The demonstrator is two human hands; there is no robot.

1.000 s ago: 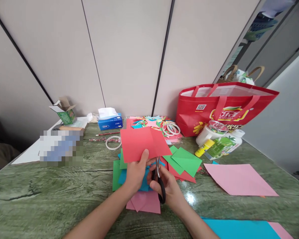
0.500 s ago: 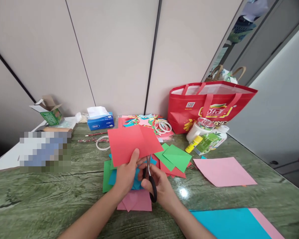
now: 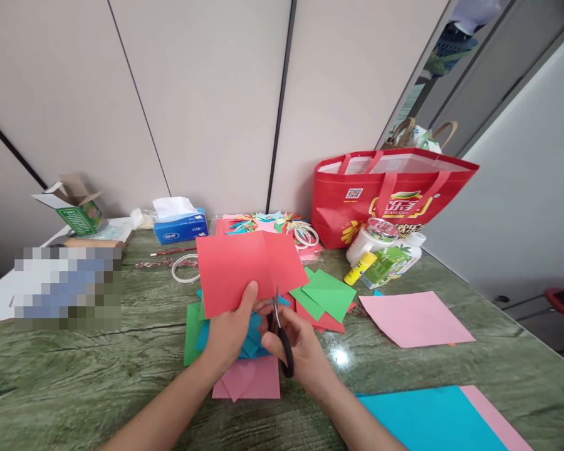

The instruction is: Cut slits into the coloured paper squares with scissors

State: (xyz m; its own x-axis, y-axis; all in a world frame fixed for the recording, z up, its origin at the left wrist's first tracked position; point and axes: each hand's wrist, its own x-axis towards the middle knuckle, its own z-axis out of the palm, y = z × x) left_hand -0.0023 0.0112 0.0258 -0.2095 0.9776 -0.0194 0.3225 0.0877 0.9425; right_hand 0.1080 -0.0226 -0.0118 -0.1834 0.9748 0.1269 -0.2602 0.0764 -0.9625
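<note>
A creased sheet of red paper (image 3: 235, 269) is pinched in my left hand (image 3: 230, 329), thumb on top and the fingers hidden beneath. My right hand (image 3: 301, 344) grips a pair of scissors (image 3: 286, 351) with black handles, its blades pointing up at the lower edge of the red paper. Whether the blades touch or cut the sheet I cannot tell for sure. Below the hands lie blue paper pieces (image 3: 258, 343), green paper (image 3: 192, 332) and pink paper (image 3: 261, 379). Green cut sheets (image 3: 331, 293) rest on red ones just right of the held sheet.
Pink paper (image 3: 418, 319) and a large blue sheet (image 3: 427, 419) lie at the right. Behind stand a red bag (image 3: 338, 213), a yellow glue stick (image 3: 360, 269), white jars and a blue tissue box (image 3: 181, 228). Tape rolls (image 3: 305, 236) rest on a colourful paper wreath.
The view has shifted slightly to the right, so everything sits a little further left. The scissor blades look closer together; both hands keep their holds.
</note>
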